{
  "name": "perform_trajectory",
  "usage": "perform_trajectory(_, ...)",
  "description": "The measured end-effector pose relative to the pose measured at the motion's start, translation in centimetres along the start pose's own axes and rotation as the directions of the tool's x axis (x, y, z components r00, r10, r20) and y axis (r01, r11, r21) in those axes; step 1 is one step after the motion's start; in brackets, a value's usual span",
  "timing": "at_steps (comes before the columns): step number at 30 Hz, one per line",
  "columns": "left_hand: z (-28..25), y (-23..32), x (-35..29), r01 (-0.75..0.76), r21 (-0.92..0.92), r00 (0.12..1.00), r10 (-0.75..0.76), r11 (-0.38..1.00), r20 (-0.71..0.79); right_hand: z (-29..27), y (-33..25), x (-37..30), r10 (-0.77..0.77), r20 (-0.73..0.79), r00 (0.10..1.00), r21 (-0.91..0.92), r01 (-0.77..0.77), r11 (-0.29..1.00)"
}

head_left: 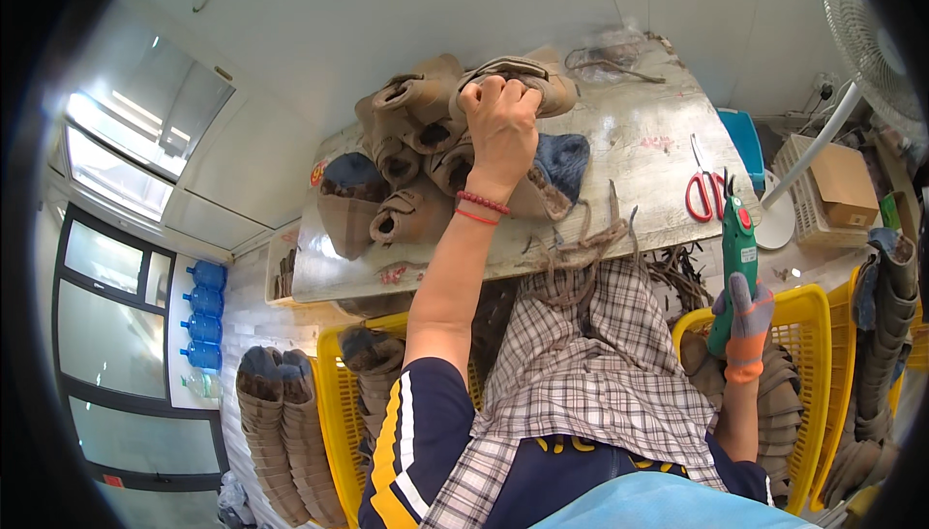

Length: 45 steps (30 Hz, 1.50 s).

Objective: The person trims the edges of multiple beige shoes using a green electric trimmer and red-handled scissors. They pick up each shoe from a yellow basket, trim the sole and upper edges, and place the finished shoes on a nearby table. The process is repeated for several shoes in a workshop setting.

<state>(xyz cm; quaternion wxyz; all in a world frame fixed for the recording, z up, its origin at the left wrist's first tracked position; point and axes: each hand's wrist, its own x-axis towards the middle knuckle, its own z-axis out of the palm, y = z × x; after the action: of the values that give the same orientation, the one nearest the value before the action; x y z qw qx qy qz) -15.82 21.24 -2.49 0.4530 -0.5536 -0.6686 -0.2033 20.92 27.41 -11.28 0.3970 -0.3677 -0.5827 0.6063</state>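
Note:
My bare left hand (503, 132) reaches over the table with its fingers curled into the opening of a tan shoe upper (554, 93), gripping its edge at the top of a pile. More tan shoe uppers (416, 93) lie heaped below and left of it, some with dark fuzzy lining. A blue-lined one (563, 163) sits just right of my wrist. My right hand (747, 321), in a grey and orange glove, is closed around green handheld electric scissors (743, 253). Their blades point up, away from the pile, beside the table's right edge.
Red-handled scissors (701, 198) and brown cord scraps (581, 248) lie on the worn table (648, 108). Yellow baskets (818, 335) with stacked uppers stand on both sides of my lap. A white fan (866, 30) and a cardboard box (844, 181) are at the right.

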Motion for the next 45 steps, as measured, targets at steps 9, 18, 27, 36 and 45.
perform_trajectory(9, 10.0, -2.7, -1.0, 0.058, -0.011, 0.992, -0.056, 0.998, 0.113, 0.5, 1.8, 0.9, 0.06, 0.021, 0.998, 0.012, -0.061, 0.998)
perform_trajectory(18, 5.8, -1.9, -14.2, 0.717, -0.604, 0.453, -0.891, 0.348, 0.024, 1.0, 1.9, 0.4, 0.09, 0.061, 0.994, -0.043, -0.087, 0.995)
perform_trajectory(27, 2.7, 0.0, -17.0, 0.325, -0.508, -0.241, -0.589, -0.798, 0.771, 2.9, 3.1, 0.5, 0.112, 0.12, 0.986, -0.023, -0.11, 0.994)
perform_trajectory(36, 1.8, 5.0, -16.9, 0.363, -0.814, 0.203, -0.814, -0.454, 0.544, 2.4, 2.3, -1.4, 0.014, 0.116, 0.993, -0.117, 0.0, 0.993)
perform_trajectory(45, -1.4, 10.7, -19.1, 0.517, -0.532, 0.289, -0.448, -0.67, 0.846, 1.6, 1.8, -1.9, 0.005, 0.084, 0.996, -0.147, 0.007, 0.989)
